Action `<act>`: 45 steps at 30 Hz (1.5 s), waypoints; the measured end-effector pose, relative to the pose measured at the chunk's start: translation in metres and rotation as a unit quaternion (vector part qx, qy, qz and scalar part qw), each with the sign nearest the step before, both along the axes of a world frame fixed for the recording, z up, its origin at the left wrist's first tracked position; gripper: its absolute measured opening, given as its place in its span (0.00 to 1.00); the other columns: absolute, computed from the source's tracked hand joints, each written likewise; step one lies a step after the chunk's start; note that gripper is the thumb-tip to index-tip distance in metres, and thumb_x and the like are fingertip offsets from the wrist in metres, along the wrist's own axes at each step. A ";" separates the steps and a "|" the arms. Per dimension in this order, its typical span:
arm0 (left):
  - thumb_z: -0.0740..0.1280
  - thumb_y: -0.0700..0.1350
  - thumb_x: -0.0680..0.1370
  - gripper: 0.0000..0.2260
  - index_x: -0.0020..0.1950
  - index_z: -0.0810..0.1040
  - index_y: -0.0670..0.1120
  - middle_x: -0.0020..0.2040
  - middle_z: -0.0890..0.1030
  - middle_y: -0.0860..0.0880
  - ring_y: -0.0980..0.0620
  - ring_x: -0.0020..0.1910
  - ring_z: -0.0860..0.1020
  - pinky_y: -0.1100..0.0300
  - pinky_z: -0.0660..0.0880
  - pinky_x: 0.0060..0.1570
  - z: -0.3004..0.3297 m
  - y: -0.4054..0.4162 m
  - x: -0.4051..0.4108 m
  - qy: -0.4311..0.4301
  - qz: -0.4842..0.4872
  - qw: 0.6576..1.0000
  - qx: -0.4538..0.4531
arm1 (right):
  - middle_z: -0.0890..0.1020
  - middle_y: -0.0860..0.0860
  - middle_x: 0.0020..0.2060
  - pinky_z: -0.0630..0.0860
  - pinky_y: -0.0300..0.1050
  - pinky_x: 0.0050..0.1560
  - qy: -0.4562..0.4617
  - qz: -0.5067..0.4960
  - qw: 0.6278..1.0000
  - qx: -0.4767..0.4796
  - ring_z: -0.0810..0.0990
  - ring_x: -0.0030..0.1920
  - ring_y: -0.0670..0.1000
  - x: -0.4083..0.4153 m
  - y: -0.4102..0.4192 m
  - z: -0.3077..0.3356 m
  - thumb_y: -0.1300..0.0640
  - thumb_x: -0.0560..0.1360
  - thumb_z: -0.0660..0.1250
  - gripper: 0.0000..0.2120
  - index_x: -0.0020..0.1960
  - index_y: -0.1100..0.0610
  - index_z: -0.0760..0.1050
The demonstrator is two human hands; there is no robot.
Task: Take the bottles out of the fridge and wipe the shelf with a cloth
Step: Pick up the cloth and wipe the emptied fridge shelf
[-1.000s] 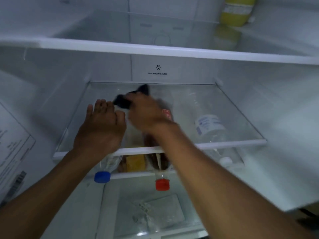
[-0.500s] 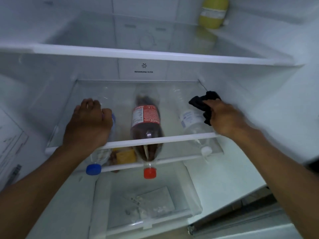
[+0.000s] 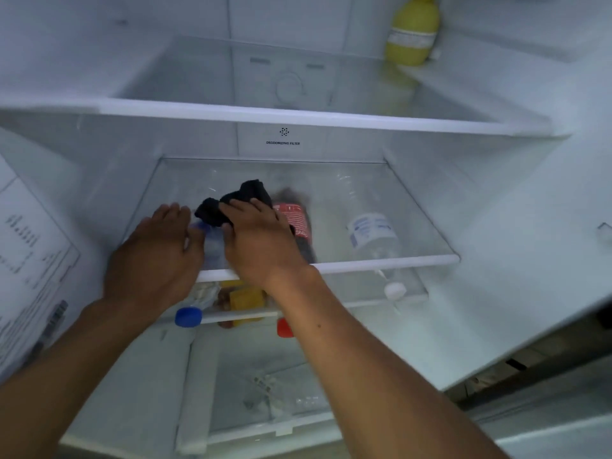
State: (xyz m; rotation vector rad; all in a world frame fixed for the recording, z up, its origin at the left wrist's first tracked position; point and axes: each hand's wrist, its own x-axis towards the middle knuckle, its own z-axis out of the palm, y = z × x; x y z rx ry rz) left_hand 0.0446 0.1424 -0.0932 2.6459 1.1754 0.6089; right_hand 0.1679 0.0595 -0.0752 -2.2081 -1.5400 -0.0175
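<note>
The back wall of the fridge reads "DEODORIZING FILTER" [image 3: 283, 143] under a ring of dots. On the left wall at 9 o'clock a printed sticker [image 3: 31, 260] carries text too small to read. Below the glass shelf [image 3: 390, 260], seen through it, lie three bottles: a cola bottle [image 3: 298, 223] with a red label and red cap, its lettering blurred; a clear bottle [image 3: 372, 233] with a blue-and-white label and white cap at 3 o'clock; and a blue-capped bottle [image 3: 188, 317] at 7 o'clock. The right hand [image 3: 261, 243] presses a black cloth [image 3: 238, 202] under its fingers on the shelf's left half. The left hand [image 3: 155, 256] rests open and flat just beside it. The shelf's right half toward its white front rim is bare. A yellow bottle [image 3: 412, 34] stands on the upper shelf at 1 o'clock.
</note>
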 end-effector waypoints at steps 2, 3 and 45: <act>0.45 0.55 0.75 0.31 0.73 0.66 0.42 0.75 0.65 0.44 0.45 0.73 0.63 0.49 0.58 0.72 0.001 -0.001 0.000 0.011 0.009 1.000 -0.019 | 0.68 0.49 0.73 0.61 0.54 0.74 -0.016 0.037 0.999 -0.025 0.62 0.75 0.55 0.021 -0.016 0.002 0.59 0.79 0.59 0.23 0.73 0.51 0.66; 0.45 0.55 0.74 0.31 0.73 0.65 0.44 0.75 0.64 0.46 0.47 0.74 0.62 0.50 0.57 0.72 0.001 -0.001 0.000 0.016 0.017 0.999 -0.025 | 0.68 0.49 0.73 0.62 0.54 0.73 -0.011 0.046 0.998 -0.031 0.62 0.75 0.54 0.034 -0.027 0.003 0.60 0.78 0.59 0.23 0.73 0.50 0.67; 0.45 0.55 0.81 0.27 0.78 0.47 0.46 0.79 0.47 0.48 0.53 0.77 0.45 0.56 0.42 0.75 -0.002 0.023 0.049 0.115 0.013 0.992 -0.054 | 0.64 0.54 0.75 0.51 0.46 0.76 0.028 -0.204 0.977 -0.048 0.56 0.76 0.56 0.191 -0.090 0.001 0.63 0.79 0.57 0.25 0.75 0.56 0.62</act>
